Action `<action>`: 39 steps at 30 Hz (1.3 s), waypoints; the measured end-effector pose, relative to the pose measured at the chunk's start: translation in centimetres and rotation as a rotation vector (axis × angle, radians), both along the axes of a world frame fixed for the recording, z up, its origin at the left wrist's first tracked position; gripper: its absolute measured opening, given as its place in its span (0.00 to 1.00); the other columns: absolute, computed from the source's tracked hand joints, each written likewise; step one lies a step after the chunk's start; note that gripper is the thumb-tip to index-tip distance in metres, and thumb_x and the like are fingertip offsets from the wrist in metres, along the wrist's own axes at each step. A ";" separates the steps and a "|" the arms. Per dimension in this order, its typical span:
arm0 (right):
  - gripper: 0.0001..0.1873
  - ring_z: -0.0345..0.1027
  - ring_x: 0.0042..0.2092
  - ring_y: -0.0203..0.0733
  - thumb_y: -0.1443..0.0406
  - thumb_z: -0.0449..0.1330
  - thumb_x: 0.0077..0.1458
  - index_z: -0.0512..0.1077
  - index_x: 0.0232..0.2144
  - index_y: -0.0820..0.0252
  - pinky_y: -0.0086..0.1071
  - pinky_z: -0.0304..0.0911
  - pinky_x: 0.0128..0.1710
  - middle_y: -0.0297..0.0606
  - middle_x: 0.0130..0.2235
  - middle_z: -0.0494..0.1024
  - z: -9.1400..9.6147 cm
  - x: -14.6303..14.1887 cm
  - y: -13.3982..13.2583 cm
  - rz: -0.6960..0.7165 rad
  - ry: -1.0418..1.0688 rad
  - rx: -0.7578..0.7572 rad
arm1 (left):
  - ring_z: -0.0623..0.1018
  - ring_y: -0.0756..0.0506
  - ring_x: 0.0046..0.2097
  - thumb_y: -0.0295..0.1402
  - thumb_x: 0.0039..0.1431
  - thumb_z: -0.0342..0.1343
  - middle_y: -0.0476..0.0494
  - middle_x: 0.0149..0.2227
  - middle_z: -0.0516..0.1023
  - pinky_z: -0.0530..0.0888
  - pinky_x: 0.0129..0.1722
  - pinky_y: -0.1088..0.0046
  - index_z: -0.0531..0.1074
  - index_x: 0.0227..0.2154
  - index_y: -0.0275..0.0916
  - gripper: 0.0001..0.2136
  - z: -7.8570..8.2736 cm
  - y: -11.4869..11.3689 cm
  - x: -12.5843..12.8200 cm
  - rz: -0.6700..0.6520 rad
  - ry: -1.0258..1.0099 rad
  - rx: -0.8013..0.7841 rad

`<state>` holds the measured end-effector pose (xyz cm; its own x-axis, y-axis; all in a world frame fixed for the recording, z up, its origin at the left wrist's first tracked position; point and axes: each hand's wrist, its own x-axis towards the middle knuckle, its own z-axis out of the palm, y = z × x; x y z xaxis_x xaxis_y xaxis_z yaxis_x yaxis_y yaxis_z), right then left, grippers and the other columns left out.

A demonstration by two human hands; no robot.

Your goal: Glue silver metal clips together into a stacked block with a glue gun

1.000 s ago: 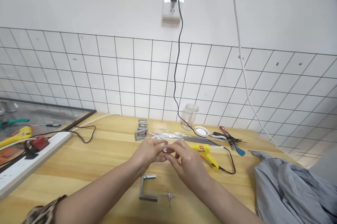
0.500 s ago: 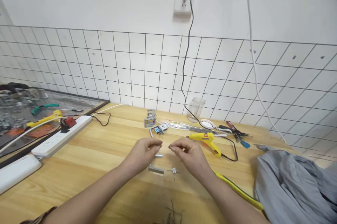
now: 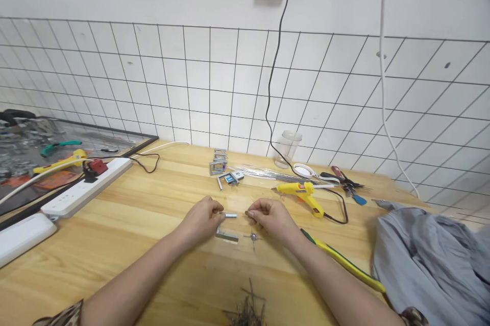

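Left hand (image 3: 199,220): yours, curled at the U-shaped metal bracket (image 3: 228,237) and hiding part of it; contact cannot be told.
Right hand (image 3: 272,218): yours, thumb and forefinger pinching a small dark piece (image 3: 247,212).
Star-shaped wire piece (image 3: 253,236): on the wooden table (image 3: 153,275), just right of the bracket.
Wire bundle (image 3: 247,310): nearest you, at the lower edge.
Yellow glue gun (image 3: 302,191): beyond your right hand, nozzle leftward.
Clear jar (image 3: 288,150): upright, near the wall.
Grey cloth (image 3: 417,259): heaped to your right.
Power strip (image 3: 90,185): to your left, bearing a red plug (image 3: 97,166).
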<state>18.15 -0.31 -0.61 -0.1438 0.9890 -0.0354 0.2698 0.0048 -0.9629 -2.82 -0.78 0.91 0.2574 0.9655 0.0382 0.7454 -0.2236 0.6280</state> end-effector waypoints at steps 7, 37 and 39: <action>0.08 0.62 0.21 0.32 0.61 0.64 0.41 0.72 0.22 0.60 0.26 0.55 0.20 0.31 0.20 0.74 -0.1 -0.4 0.1 0.004 0.024 -0.010 | 0.73 0.42 0.34 0.33 0.49 0.53 0.43 0.30 0.74 0.65 0.32 0.69 0.75 0.27 0.37 0.07 0.0 0.1 0.2 0.046 -0.066 -0.021; 0.09 0.72 0.35 0.37 0.63 0.70 0.44 0.75 0.24 0.63 0.26 0.67 0.27 0.44 0.51 0.73 3.7 -0.7 -3.7 0.470 0.493 -0.166 | 0.73 0.53 0.23 0.36 0.41 0.67 0.47 0.23 0.76 0.67 0.21 0.82 0.74 0.26 0.33 0.13 -0.1 -1.7 -1.0 0.212 -1.008 -0.588; 0.09 0.72 0.37 0.38 0.63 0.70 0.43 0.75 0.23 0.63 0.27 0.68 0.27 0.44 0.49 0.75 3.6 -1.2 -3.9 0.458 0.524 -0.179 | 0.72 0.54 0.22 0.37 0.40 0.67 0.48 0.21 0.76 0.66 0.21 0.83 0.73 0.25 0.33 0.13 -0.2 -1.8 -0.9 0.203 -0.999 -0.629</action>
